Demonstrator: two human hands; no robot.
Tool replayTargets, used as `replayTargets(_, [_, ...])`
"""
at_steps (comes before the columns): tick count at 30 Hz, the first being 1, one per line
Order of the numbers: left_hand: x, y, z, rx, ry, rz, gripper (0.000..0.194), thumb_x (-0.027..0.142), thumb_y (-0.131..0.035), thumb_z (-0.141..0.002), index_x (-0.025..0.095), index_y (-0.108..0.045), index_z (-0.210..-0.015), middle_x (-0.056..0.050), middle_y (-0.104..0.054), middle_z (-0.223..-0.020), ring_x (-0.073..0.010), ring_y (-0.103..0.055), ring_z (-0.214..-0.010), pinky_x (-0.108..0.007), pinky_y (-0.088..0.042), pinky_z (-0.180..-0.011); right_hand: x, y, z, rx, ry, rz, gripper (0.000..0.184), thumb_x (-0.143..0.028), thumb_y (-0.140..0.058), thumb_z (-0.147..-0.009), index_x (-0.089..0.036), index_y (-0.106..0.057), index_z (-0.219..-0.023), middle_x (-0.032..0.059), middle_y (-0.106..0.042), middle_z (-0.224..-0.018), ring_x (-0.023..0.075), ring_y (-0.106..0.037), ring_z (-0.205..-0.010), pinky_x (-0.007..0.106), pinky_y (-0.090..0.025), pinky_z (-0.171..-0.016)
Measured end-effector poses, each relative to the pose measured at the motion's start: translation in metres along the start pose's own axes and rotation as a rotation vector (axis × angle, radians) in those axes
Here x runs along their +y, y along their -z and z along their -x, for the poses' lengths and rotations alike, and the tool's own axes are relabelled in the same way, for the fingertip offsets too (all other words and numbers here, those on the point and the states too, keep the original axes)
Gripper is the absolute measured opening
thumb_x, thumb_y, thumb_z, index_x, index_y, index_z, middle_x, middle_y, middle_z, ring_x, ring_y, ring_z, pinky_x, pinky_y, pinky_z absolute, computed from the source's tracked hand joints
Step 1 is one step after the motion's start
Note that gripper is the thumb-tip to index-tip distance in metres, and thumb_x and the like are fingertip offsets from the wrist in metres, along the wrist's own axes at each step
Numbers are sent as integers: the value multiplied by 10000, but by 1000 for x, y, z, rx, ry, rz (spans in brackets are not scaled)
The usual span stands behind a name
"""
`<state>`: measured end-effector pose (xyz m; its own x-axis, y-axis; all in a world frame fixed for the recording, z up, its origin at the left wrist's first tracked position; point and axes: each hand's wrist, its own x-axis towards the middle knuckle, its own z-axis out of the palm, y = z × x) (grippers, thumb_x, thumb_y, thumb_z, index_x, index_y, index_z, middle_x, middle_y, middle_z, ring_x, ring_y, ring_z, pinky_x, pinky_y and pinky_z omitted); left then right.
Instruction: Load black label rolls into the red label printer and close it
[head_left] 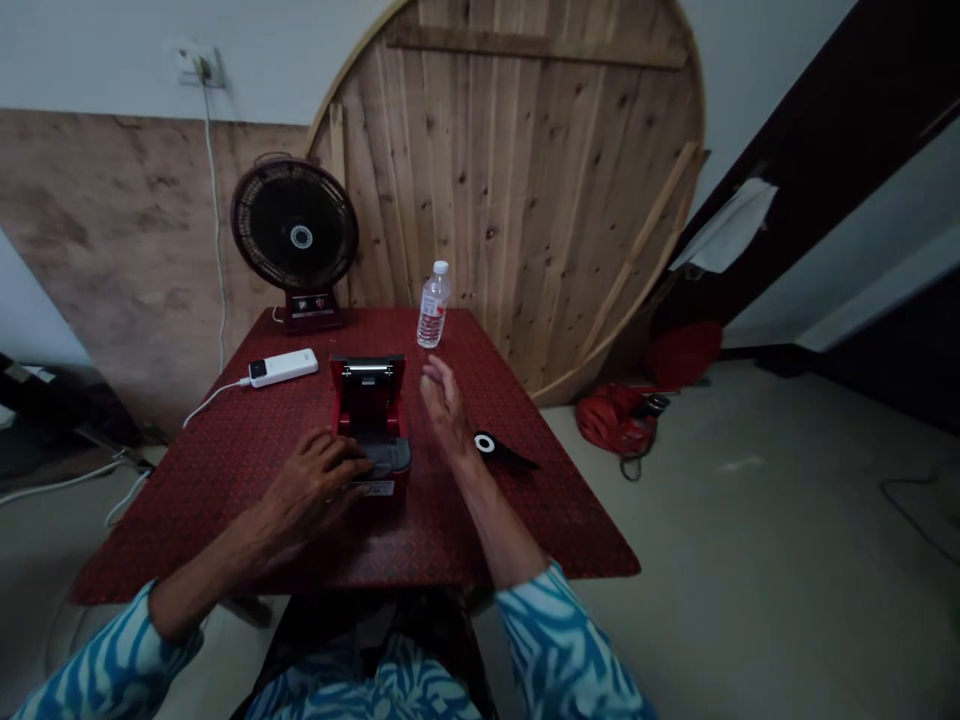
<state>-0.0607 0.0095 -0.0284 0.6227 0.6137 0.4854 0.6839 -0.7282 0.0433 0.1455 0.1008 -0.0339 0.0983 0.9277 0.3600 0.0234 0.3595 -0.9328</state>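
Sleeves [562, 635], patterned blue and white, on the near side of the hinged red-and-black device [386, 455]. Left hand [319, 475]: over the device's near left corner, fingers part-spread; whether it grips or merely rests, cannot tell. Device: on the red patterned table [442, 540], lid upright at its far end. Right hand [448, 405]: raised just right of the device, fingers loosely curved, grasp partly open, nothing seen in it. Black strip with white ring [485, 443] (material too dim to name): right of the device.

Hazards, as judged: a knock to the lid could drop it on the left fingers; uneven pressure could slide the device; a careless right forearm could drag the strip away; a longer right-hand reach could topple the bottle [433, 310].

Count: sleeves, two; hands, two; device, one; strip, one; power bank [283, 368], left of the device, one; bottle, beyond it, one; fan [296, 235], beyond and left, one; round wooden panel [517, 200], farthest behind, one.
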Motion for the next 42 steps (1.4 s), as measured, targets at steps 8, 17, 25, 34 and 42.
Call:
replayTargets(8, [5, -7, 5, 25, 43, -28, 216, 258, -535, -882, 213, -639, -1065, -74, -668, -1069, -232, -563, -1072, -451, -379, -982, 20, -21, -32, -50, -41, 20, 408, -528, -443, -827, -211, -661, -691, 29, -658, -812, 191, -587, -842, 339, -437, -845])
replayTargets(17, [-5, -6, 8, 162, 326, 364, 241, 312, -518, -889, 227, -647, -1073, -66, -673, -1089, -228, -567, -1091, -430, -399, -979, 28, -9, 27, -69, -276, -129, 355, -351, -610, -685, -231, -640, -1017, 29, -684, -1018, 206, -606, -977, 346, -461, -868])
replayTargets(25, [-40, -36, -17, 407, 976, 1199, 585, 327, -659, -710, 151, -519, -1251, -130, -591, -1265, -263, -560, -1144, -367, -454, -941, 29, -11, 29, -59, -273, -107, 350, -365, -574, -710, -229, -621, -1029, 31, -679, -1050, 206, -602, -987, 344, -465, -853])
replayTargets(34, [-31, -35, -23, 421, 983, 1291, 659, 258, -674, -659, 158, -500, -1287, -136, -534, -1342, -286, -502, -1221, -372, -444, -970, 32, -15, 34, -68, -219, -96, 433, -333, -526, -779, -227, -552, -1198, 57, -598, -1228, 205, -554, -1132, 354, -445, -952])
replayTargets(42, [-25, -37, -7, 384, 1001, 1511, 631, 221, -617, -642, 222, -521, -1265, -88, -539, -1344, -243, -642, -981, -338, -536, -768, 64, -24, 60, 19, -235, -140, 471, -524, -385, -890, -242, -546, -1232, 47, -590, -1268, 192, -512, -1195, 373, -396, -1004])
